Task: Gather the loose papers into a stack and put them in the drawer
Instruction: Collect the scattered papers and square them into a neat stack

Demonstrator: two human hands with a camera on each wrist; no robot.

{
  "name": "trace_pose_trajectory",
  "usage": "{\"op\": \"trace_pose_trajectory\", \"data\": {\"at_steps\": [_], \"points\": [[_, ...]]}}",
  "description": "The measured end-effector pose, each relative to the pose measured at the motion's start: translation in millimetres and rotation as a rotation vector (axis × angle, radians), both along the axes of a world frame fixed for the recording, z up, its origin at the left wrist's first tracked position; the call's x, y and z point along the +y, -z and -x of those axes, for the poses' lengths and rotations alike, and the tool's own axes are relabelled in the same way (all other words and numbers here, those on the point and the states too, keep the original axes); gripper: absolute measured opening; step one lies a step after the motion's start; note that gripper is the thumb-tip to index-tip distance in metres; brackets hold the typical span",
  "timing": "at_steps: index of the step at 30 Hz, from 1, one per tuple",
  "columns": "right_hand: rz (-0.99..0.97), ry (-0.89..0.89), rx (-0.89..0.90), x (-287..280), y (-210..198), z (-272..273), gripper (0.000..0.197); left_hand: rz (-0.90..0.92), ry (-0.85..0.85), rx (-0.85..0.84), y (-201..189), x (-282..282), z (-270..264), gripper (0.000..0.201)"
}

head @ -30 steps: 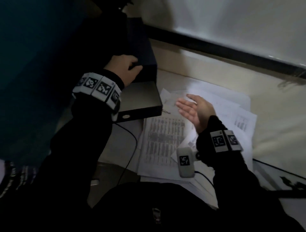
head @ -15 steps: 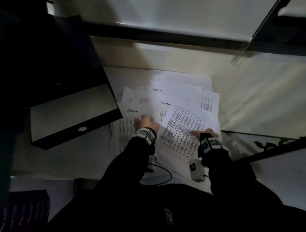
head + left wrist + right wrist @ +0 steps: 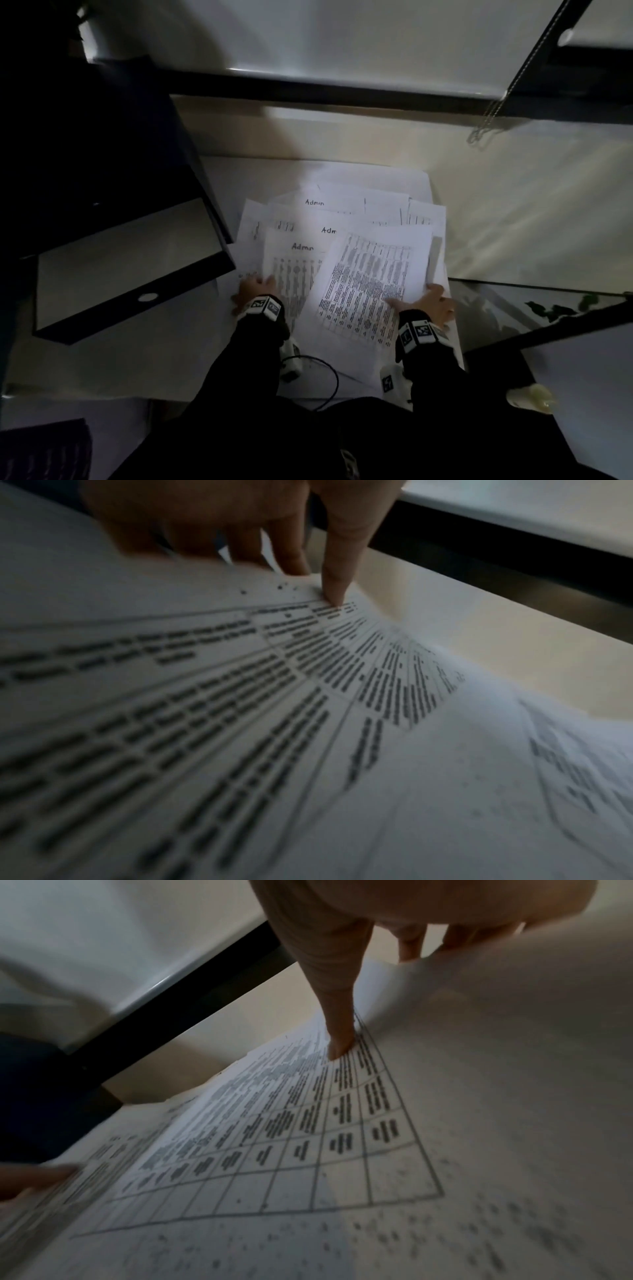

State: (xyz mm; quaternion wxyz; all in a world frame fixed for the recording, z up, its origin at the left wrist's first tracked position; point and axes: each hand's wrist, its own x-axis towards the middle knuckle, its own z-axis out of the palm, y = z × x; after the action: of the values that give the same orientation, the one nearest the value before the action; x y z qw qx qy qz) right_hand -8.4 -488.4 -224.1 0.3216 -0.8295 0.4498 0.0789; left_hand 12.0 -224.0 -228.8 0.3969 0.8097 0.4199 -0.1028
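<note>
Several loose printed papers [image 3: 342, 260] lie fanned out on the floor, some headed "Admin". My left hand [image 3: 255, 286] grips the pile's left edge. In the left wrist view its thumb [image 3: 337, 588] presses on a printed sheet [image 3: 308, 723] and the fingers curl under the edge. My right hand [image 3: 426, 298] pinches the right edge of the top table-printed sheet [image 3: 308, 1137], with its thumb [image 3: 337, 1020] on top and the fingers behind the lifted edge. The black drawer [image 3: 126, 263] stands pulled open at the left and shows a bare pale bottom.
A dark cabinet [image 3: 85, 137] rises above the drawer. A black baseboard [image 3: 342, 89] runs along the wall behind. A glass surface with a dark rim [image 3: 548, 318] is at the right. A cable [image 3: 325, 370] loops on the floor near my knees.
One second ago my left hand was on the drawer and my right hand hovered open over the papers. Both hands have come down and taken hold of the pile's outer edges.
</note>
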Motion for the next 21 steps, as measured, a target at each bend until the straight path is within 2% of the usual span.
{"op": "trace_pose_trajectory", "data": {"at_steps": [3, 7, 10, 12, 14, 16, 17, 19, 21], "points": [[-0.061, -0.054, -0.119, -3.6, 6.1, 1.9, 0.081, 0.131, 0.106, -0.159, -4.6, -15.7, -3.4, 0.02], [-0.066, -0.208, -0.128, -4.7, 11.3, 3.3, 0.086, 0.237, 0.114, -0.161, -10.9, -32.0, -9.9, 0.027], [-0.132, -0.324, -0.131, 1.3, 11.0, 1.4, 0.101, 0.356, 0.227, -0.03, -16.7, -47.7, -12.0, 0.066], [-0.206, -0.32, -0.187, 2.8, 11.4, 0.4, 0.104, 0.409, 0.285, 0.047, -18.4, -54.2, -10.1, 0.09], [-0.247, -0.196, -0.309, -1.4, 13.5, 0.7, 0.095, 0.449, 0.28, 0.069, -12.2, -58.8, -9.3, 0.101], [-0.253, -0.017, -0.417, -12.5, 15.0, 2.7, 0.075, 0.519, 0.259, 0.03, -10.8, -61.1, -7.7, 0.113], [-0.268, 0.065, -0.414, -18.4, 16.1, 2.6, 0.07, 0.535, 0.255, -0.025, -8.8, -62.4, -6.6, 0.112], [-0.358, 0.152, -0.348, -25.8, 15.8, 2.8, 0.078, 0.532, 0.234, -0.063, -10.3, -69.5, -5.3, 0.098], [-0.411, 0.048, -0.217, -26.6, 17.8, -0.6, 0.095, 0.465, 0.194, -0.105, -12.3, -73.1, -4.2, 0.082]]}}
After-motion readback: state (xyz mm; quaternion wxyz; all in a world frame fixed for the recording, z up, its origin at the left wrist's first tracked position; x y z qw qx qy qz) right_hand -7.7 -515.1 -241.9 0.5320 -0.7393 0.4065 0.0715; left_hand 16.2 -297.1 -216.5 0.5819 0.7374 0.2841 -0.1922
